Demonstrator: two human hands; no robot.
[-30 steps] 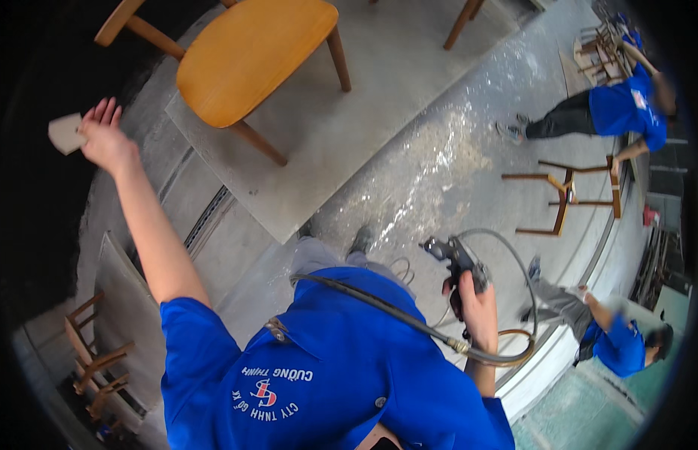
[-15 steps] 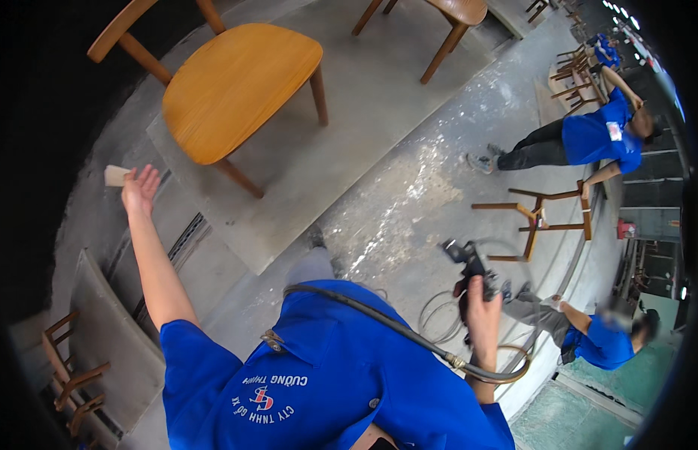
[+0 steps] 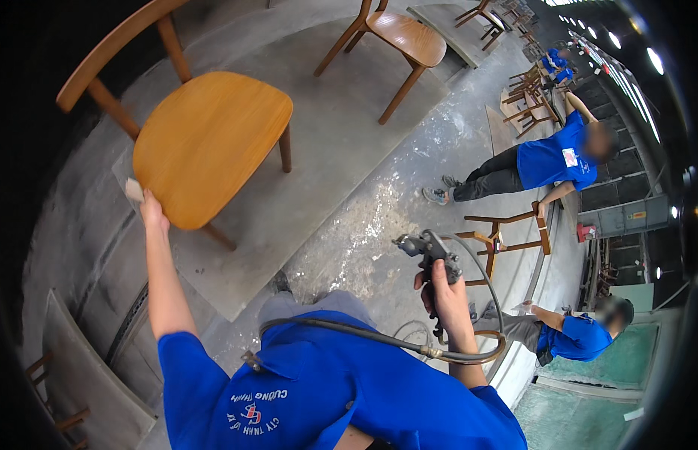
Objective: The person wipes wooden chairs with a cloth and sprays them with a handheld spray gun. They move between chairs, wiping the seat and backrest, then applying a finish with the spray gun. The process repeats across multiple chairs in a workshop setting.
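Observation:
A wooden chair with an orange-brown seat stands upright on a grey board. At the near left edge of its seat is my left hand, closed on a small pale pad; its fingers are partly hidden, and the hand seems to touch the seat rim. My right hand is wrapped round the grip of a black spray gun, held to the right of my body with its nozzle toward the chair side. From the gun a dark hose loops across my chest.
A second chair stands farther back on the grey board. To the right, a person in blue holds a chair frame; another person stands nearer. A panel leans at the lower left. Hose coils lie on the floor.
My left hand has come from beside the chair to its seat edge, fingers closing with the pale pad. The spray gun has moved left and a little up. The whole view has shifted.

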